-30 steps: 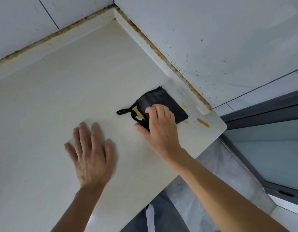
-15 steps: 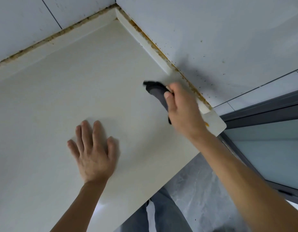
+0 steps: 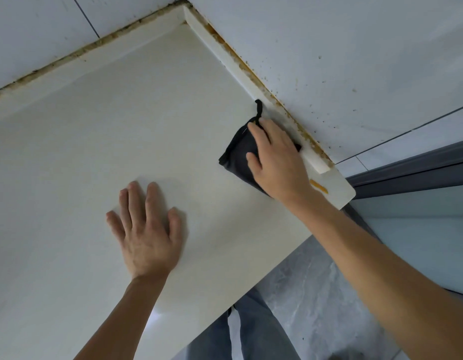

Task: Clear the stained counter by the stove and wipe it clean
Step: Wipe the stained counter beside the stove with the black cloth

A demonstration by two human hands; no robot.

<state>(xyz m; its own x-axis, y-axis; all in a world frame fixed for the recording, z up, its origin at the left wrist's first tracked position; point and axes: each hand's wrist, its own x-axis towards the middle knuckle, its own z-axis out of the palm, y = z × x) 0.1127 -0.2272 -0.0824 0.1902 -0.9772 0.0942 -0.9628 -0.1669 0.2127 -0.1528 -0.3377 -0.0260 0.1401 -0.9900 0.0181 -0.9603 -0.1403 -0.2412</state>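
Observation:
A cream counter (image 3: 121, 141) fills most of the view. My right hand (image 3: 277, 159) presses a dark folded cloth (image 3: 237, 154) flat against the counter beside the raised back ledge (image 3: 225, 50); a black loop of the cloth (image 3: 258, 110) sticks out past my fingers. An orange streak (image 3: 318, 187) lies on the counter's right corner, just right of my wrist. My left hand (image 3: 147, 229) rests flat on the counter with fingers spread, holding nothing, well left of the cloth.
White wall tiles (image 3: 342, 61) carry brown specks, and the joint (image 3: 290, 110) along the ledge is rust-stained. The counter's front edge (image 3: 251, 287) runs diagonally; below it are grey floor tiles (image 3: 316, 294) and my trouser leg (image 3: 253, 331). A dark frame (image 3: 420, 167) stands at right.
My right hand swept the cloth from mid-counter toward the back ledge, lifted it partly on edge, and now presses it flat by the ledge. The left hand stayed planted.

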